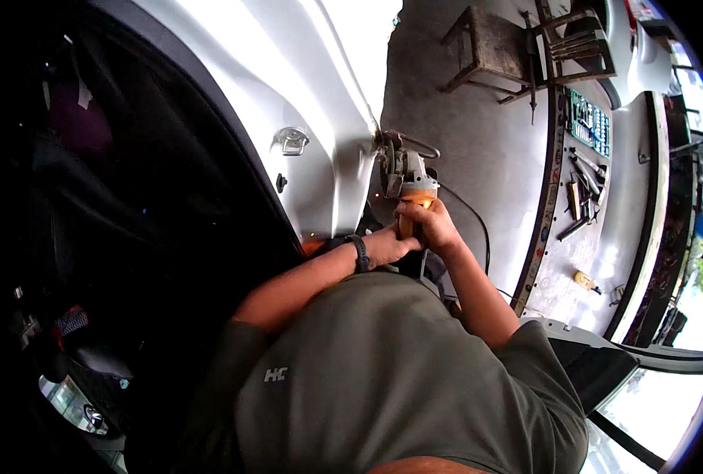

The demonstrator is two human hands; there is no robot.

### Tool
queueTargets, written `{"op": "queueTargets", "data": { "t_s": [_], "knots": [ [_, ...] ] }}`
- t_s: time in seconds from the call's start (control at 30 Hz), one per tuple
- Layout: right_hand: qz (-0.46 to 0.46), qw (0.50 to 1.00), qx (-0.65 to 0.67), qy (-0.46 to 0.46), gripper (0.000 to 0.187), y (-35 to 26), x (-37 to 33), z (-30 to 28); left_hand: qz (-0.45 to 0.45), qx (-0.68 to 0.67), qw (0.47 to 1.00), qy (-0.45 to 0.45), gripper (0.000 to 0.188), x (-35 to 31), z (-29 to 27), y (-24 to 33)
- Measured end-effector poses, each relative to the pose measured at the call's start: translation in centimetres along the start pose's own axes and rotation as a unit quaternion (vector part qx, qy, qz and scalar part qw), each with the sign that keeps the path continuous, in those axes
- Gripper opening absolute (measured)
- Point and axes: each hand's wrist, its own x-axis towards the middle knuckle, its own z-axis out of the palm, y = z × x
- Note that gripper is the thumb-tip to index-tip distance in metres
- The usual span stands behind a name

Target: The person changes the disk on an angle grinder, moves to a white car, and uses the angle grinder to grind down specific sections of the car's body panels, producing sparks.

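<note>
White car panel (331,178) at the left, long tabletop (555,265) at the right, wooden chair (500,49) standing far ahead, green tool case (590,122) on the tabletop, grinder (414,178) just beside the panel's edge, left hand (389,246) and right hand (440,229) with fingers closed around it, small yellowish bottle (583,280).

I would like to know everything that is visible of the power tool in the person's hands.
The power tool looks like an angle grinder, with a grey, seemingly metal head, an orange collar and, at the left, a dark, worn guard or disc. A bent loop sticks out at the far end. The left hand and right hand hold the body, hiding much of it. The head points away from the person, beside the edge of the white vehicle panel; whether they touch is unclear.
</note>
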Motion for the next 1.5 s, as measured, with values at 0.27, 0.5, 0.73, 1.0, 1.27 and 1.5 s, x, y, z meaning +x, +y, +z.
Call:
{"op": "queueTargets", "data": {
  "t_s": [0.27,0.5,0.73,1.0,1.27,1.5],
  "knots": [
    [0.013,1.000,-0.020,0.001,0.031,0.1,0.6,0.5,0.006,-0.048,0.998,0.027,0.042,0.3,0.0,-1.5],
    [0.029,0.999,-0.026,0.019,0.029,1.0,1.1,-0.1,-0.055,-0.007,0.998,0.009,0.046,1.1,-0.8,-2.4],
    [0.019,1.000,-0.012,0.008,0.028,1.2,1.2,-0.2,-0.052,-0.004,0.998,0.036,0.043,1.0,-0.5,-2.3],
    [0.028,0.999,-0.016,0.010,0.032,0.8,1.0,0.4,-0.042,0.008,0.999,0.011,0.043,0.9,-0.9,-1.9],
    [0.021,0.999,-0.011,0.022,0.029,0.4,1.0,0.8,-0.032,-0.013,0.999,0.037,0.041,-0.1,-0.4,-0.6],
    [0.009,1.000,0.021,0.022,0.030,0.5,1.0,1.5,-0.068,-0.070,0.993,0.070,0.041,0.0,-0.3,-1.3]
  ]
}}
